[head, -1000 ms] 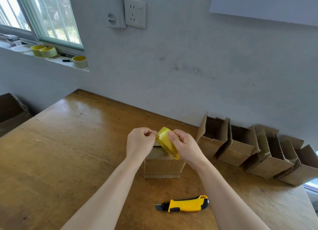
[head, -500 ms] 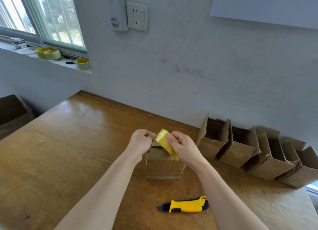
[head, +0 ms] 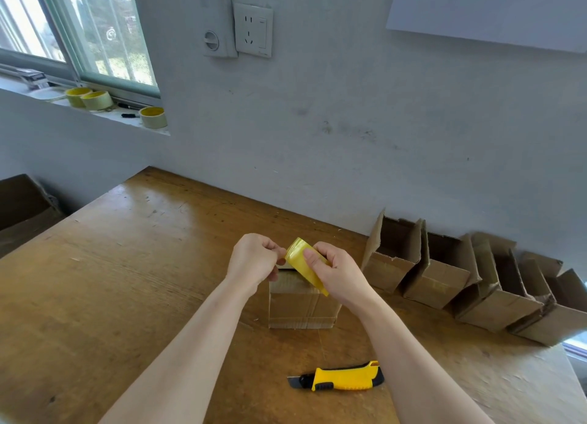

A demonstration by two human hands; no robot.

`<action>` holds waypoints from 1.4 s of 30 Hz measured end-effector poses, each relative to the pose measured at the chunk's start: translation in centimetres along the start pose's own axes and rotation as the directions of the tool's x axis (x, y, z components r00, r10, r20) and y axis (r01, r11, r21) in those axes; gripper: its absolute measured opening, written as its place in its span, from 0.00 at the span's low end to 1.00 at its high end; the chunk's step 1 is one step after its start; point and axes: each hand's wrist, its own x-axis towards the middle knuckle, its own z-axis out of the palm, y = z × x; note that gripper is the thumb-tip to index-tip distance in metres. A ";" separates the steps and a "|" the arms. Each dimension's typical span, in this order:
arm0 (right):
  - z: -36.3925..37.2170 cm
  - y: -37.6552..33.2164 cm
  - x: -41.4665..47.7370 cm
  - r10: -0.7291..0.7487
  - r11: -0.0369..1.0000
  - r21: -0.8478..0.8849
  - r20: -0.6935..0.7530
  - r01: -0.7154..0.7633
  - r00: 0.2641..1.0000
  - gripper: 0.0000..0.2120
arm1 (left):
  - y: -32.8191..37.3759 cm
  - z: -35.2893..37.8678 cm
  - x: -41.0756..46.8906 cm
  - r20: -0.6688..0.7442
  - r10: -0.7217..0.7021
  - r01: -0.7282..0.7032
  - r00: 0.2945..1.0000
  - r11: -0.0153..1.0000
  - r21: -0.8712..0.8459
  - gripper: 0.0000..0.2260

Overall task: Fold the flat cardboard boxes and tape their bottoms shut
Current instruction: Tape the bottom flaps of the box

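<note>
Yellow tape roll (head: 301, 261) is in both your hands, just above the small brown cardboard box (head: 301, 306), which stands on the worn wooden table (head: 127, 296). Your right hand (head: 340, 274) grips the roll, thumb across its face, fingers curled behind. Your left hand (head: 254, 261) pinches at the roll's edge w/ curled fingers; can't tell if it has the loose end. Yellow-and-black utility knife (head: 343, 380) lies nearer you than the box, blade pointing left. A row of folded open-topped cardboard boxes (head: 444, 274) leans right of the box, along the wall. Three spare tape rolls (head: 95, 99) sit on the window sill, far left & beyond the box.
</note>
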 end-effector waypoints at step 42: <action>0.2 0.3 0.1 -0.017 1.000 0.008 -0.016 0.017 1.000 0.15 | 0.5 -0.6 0.0 0.019 0.085 -0.087 0.996 0.985 0.147 0.06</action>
